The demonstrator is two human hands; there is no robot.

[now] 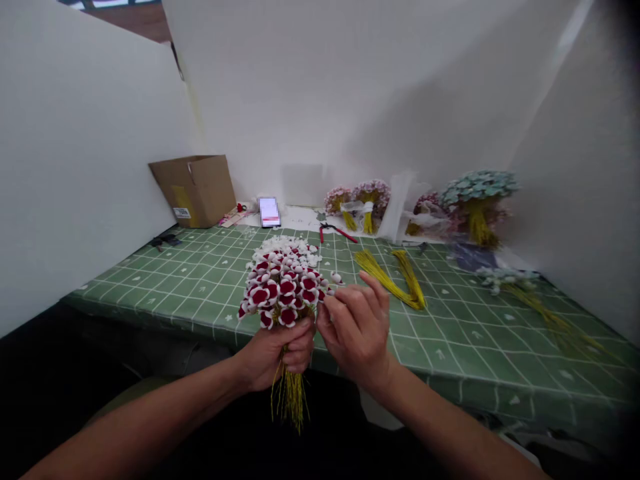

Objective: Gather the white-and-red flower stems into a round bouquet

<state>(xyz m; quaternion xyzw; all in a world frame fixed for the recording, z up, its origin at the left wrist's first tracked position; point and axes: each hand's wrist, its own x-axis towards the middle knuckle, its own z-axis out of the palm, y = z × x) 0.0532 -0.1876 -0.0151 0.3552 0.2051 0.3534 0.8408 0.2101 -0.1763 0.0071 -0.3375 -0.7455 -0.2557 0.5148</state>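
My left hand is closed around the yellow wire stems of a bunch of red-and-white artificial flowers, held upright at the table's near edge. My right hand is beside the bunch on its right, fingers curled and pinched against the outer flowers; whether it holds a single stem I cannot make out. A pile of loose white and red flower heads lies on the green checked tablecloth just behind the bunch.
Two bundles of yellow wire stems lie right of centre. Red-handled pliers, a lit phone and a cardboard box sit at the back. Finished bouquets stand back right; another lies flat. White partitions enclose the table.
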